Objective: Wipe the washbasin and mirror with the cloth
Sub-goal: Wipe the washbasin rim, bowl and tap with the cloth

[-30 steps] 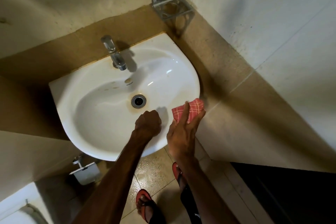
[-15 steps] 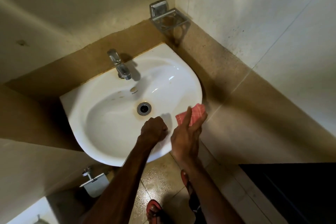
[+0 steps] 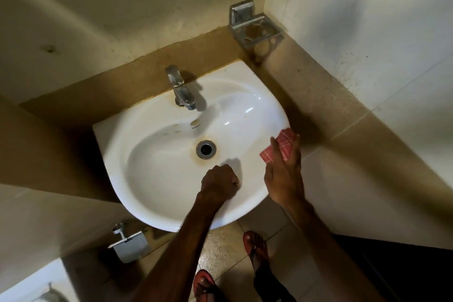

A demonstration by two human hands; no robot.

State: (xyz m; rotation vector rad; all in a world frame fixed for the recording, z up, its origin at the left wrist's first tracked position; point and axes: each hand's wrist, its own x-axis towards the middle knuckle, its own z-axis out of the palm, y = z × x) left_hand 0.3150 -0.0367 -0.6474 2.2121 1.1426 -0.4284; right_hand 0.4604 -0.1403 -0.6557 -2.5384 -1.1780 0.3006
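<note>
A white washbasin [image 3: 152, 179] is fixed to the tiled wall, with a metal drain [image 3: 206, 149] ringed by a brown stain. My right hand [image 3: 284, 174] presses a folded red checked cloth [image 3: 284, 144] onto the basin's right rim. My left hand [image 3: 220, 182] is a closed fist resting on the front inner slope of the bowl, holding nothing that I can see. No mirror is in view.
A chrome tap [image 3: 180, 88] stands at the back of the basin. A metal soap holder [image 3: 253, 26] hangs in the corner above. A paper holder [image 3: 130, 243] sits low on the left wall. My feet in red sandals [image 3: 255, 245] stand on the floor below.
The view has tilted up, so the basin sits lower in frame. My right hand and the cloth have slid slightly further along the right rim. The left fist stays put.
</note>
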